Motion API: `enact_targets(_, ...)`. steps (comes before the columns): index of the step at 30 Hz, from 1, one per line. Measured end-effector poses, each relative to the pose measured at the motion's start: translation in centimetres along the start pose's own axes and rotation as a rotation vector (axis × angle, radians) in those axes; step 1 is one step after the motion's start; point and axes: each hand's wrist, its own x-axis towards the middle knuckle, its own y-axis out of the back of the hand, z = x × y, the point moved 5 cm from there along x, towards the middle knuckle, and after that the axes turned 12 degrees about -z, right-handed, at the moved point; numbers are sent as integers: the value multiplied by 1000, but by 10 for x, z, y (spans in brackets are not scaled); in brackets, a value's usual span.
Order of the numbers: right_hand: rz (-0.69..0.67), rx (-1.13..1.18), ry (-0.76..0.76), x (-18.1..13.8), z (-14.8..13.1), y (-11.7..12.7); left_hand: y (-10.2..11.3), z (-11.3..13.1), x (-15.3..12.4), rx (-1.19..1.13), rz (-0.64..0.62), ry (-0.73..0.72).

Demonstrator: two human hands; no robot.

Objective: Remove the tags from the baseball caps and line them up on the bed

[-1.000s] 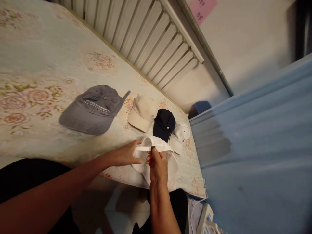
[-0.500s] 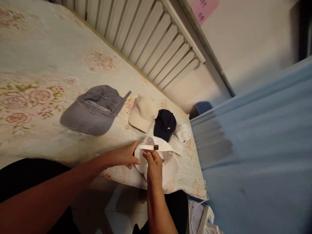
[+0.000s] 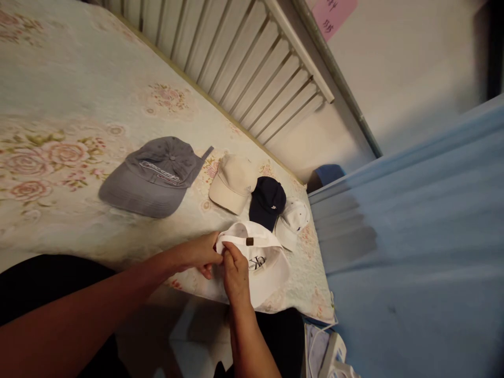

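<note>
A white baseball cap (image 3: 271, 268) with dark letters on its front and a brass-coloured buckle on its back strap is in my hands at the bed's near edge. My left hand (image 3: 207, 252) is closed on the cap's left side, by the end of the strap. Close against it, my right hand (image 3: 236, 268) pinches the strap at the same spot, its fingertips partly hidden. Just beyond lie a navy cap (image 3: 268, 202) and another white cap (image 3: 293, 218). A beige cap (image 3: 232, 184) and a large grey cap (image 3: 153, 178) lie further left.
The caps lie on a floral bed sheet (image 3: 79, 105). A metal bed rail (image 3: 244, 68) runs along the far side. A blue curtain (image 3: 413, 252) hangs at the right, with a white device and cable (image 3: 334, 357) below it. My dark-clothed knees flank the near edge.
My right hand has slid left along the strap, from near the buckle to beside my left hand. The letters on the white cap's front now show. The other caps lie as before.
</note>
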Motion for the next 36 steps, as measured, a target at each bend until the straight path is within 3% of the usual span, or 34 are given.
enact_targets(7, -134, 2, 88, -2, -14, -8, -1, -1, 2, -243, -93, -15)
enact_targets(12, -115, -2, 114, -7, -9, -7, 3, -2, 0, -188, -67, 8)
enact_targets(16, -138, 137, 60, -6, 4, -6, 7, -6, 1, -67, 1, 50)
enact_targets(20, -16, 439, -17, -5, 15, 5, 8, -13, 6, 49, 76, 58)
enact_targets(25, 175, 694, 26, -1, 9, 21, 7, -23, 12, 147, 221, -20)
enact_targets(32, 298, 818, 9, 11, 8, 31, 4, -38, 20, 221, 384, 36)
enact_targets(36, 330, 829, 33, 9, 9, 37, 2, -38, 25, 254, 376, 32)
